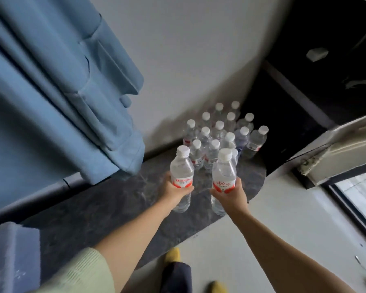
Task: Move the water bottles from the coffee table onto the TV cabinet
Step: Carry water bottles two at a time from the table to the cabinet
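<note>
Far left, a blue curtain (pixel 57 98) hangs against the wall, its hem just above the dark marbled top of the TV cabinet (pixel 106 208). No coffee table can be identified in this view.

Left hand (pixel 176 192): fingers and thumb wrapped round the label band of the left bottle (pixel 181 174), which is upright, white cap uppermost. Its base appears to be at or just above the cabinet top; contact cannot be confirmed.

Centre, beyond both hands: a cluster of bottles (pixel 220 134) stands upright on the cabinet near the wall, close-packed in rough rows. The nearest of them stand just behind the two held bottles.

Right hand (pixel 230 197): clamped in the same manner on the right bottle (pixel 224 178), upright, level with its neighbour and near it but apart.

Assessment: the step in hand is placement of this pair at the front of the group. Recommended practice: lower both bottles vertically until the bases seat flat, keep them short of the front row so no standing bottle is nudged over, and release only once each is steady. Withdraw the hands toward the body, not sideways. The rounded cabinet edge lies near on the right; that bottle should be set well inside it.

Far right, pale floor (pixel 294 218) and a window frame (pixel 351 199).
</note>
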The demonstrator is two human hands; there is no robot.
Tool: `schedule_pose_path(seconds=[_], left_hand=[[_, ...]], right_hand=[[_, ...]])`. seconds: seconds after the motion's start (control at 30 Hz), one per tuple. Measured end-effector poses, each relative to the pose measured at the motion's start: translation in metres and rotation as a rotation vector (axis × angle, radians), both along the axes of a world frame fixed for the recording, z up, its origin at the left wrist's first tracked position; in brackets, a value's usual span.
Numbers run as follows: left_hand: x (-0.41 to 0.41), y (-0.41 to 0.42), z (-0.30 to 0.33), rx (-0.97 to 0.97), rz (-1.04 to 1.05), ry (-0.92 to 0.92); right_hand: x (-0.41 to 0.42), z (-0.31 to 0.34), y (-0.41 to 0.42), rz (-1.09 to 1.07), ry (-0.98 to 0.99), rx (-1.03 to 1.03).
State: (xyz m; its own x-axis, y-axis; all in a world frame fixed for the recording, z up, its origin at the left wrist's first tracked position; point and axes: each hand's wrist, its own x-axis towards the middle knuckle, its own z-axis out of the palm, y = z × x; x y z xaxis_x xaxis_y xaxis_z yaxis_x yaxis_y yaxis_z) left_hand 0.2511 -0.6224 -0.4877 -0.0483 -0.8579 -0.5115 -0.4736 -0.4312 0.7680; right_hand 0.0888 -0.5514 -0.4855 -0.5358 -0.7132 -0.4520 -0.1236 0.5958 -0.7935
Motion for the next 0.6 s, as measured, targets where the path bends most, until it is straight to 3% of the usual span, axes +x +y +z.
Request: schedule_pose_path(seconds=[0.23,0.6], left_hand=[[0.008,-0.094,-0.079,0.035,0.011,0.061],[-0.024,-0.19,-0.165,-0.129,-0.094,0.15]], right_hand=[[0.026,-0.085,-0.062,-0.265,-0.091,0.008],[0.05,-0.177,-0.123,-0.532,0.007,-0.152]])
